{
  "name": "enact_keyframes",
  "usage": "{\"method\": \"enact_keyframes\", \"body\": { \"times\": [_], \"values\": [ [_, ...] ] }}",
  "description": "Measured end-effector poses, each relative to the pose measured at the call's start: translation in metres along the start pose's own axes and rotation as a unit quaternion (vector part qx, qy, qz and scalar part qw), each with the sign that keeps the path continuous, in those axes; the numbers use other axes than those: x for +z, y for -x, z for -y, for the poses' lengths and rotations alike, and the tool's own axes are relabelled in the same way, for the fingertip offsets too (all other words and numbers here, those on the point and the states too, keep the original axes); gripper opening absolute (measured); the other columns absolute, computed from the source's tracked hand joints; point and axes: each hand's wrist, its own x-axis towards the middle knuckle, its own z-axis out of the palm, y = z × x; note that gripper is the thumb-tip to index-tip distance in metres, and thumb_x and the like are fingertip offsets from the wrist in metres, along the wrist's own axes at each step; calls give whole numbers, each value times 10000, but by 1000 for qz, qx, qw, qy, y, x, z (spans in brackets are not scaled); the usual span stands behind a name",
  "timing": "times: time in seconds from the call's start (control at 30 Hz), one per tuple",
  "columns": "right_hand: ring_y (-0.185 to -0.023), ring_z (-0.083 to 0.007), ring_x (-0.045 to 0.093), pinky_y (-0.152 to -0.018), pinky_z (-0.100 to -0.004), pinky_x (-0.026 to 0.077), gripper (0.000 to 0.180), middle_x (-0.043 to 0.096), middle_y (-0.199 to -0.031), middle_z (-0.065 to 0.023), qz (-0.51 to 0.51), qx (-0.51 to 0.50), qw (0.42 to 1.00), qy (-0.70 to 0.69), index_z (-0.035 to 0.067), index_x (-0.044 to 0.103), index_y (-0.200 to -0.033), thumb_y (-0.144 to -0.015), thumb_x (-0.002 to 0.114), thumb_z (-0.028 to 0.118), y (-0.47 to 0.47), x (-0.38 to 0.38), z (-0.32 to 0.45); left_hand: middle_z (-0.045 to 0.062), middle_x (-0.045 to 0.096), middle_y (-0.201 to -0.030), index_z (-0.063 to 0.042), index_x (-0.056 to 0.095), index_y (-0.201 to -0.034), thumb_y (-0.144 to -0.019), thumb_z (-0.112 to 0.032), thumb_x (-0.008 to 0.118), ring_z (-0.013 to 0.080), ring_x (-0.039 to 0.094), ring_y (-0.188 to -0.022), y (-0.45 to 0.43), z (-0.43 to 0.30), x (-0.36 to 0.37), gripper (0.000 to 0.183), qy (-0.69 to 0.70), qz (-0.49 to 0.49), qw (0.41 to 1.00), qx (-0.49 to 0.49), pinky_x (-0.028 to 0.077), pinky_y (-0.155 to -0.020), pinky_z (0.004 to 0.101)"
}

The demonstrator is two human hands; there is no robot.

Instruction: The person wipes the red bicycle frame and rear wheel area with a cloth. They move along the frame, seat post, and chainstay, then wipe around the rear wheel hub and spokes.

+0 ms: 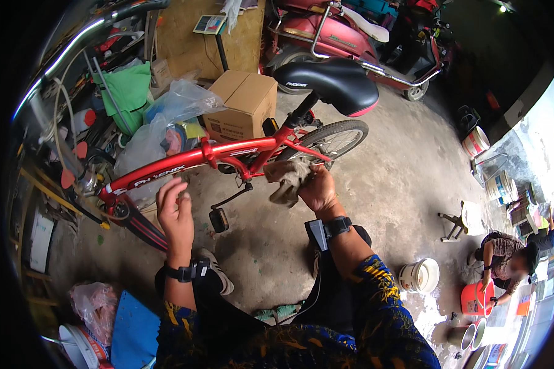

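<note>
A red Phoenix folding bicycle [231, 148] stands across the view, its handlebar end at the left and its black saddle [334, 85] at the upper right. In my right hand [319, 190] is a crumpled grey-brown rag [288, 180], held beside the rear part of the frame, near the rear wheel [339, 136]. I cannot tell whether the rag touches the frame. My left hand [174, 214] is raised just below the main tube, fingers apart and holding nothing. Between my hands hangs a pedal [219, 220] on its crank arm.
Behind the bicycle are a cardboard box [242, 101], clear plastic bags [180, 99] and a red scooter [328, 39]. A white bucket [419, 276] and a small stool [464, 219] stand at the right. Farther right, a person crouches over a red bucket [478, 299]; another person sits beyond.
</note>
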Motion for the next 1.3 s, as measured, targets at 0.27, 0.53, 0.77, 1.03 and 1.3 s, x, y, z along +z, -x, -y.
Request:
{"method": "enact_keyframes", "body": {
  "times": [0.27, 0.53, 0.77, 1.03, 1.3],
  "values": [
    [-914, -187, 689, -851, -326, 557, 270, 713, -1051, -83, -41, -224, 943, 241, -3, 623, -1191, -936, 671, 72, -83, 15, -11, 96, 570, -1399, -93, 532, -1433, -926, -317, 688, 314, 421, -1414, -63, 22, 81, 576, -329, 75, 937, 93, 139, -1195, 621],
    [-888, -152, 680, -803, -280, 551, 339, 717, -1055, -69, -155, -293, 873, 358, -1, 658, -1196, -885, 551, -85, -112, -19, -23, 38, 612, -1274, -162, 604, -1370, -897, -363, 720, 253, 522, -1227, -71, 41, 97, 527, -364, 93, 924, 71, 180, -1177, 585],
    [-933, -295, 697, -827, -433, 591, 332, 685, -1072, -167, -114, -37, 991, 67, 0, 585, -1218, -979, 383, 110, -96, -44, -66, 28, 616, -1269, -165, 612, -1359, -871, -383, 734, 253, 527, -1227, -69, 45, 97, 549, -362, 83, 925, 81, 175, -1166, 582],
    [-1162, -305, 631, -1077, -451, 461, 348, 670, -1206, -145, -19, -2, 999, 29, 35, 550, -1297, -988, 445, 157, -131, -32, -100, 23, 624, -1254, -161, 616, -1357, -871, -394, 726, 254, 530, -1223, -68, 47, 98, 550, -361, 81, 925, 84, 184, -1155, 581],
    [-775, -171, 583, -719, -321, 473, 399, 635, -846, -61, -60, -162, 869, 463, 10, 630, -980, -1069, 482, 370, -186, -55, -170, 12, 620, -1254, -177, 605, -1370, -897, -453, 684, 241, 518, -1224, -69, 51, 100, 553, -376, 88, 919, 84, 159, -1159, 589]
  ]
}}
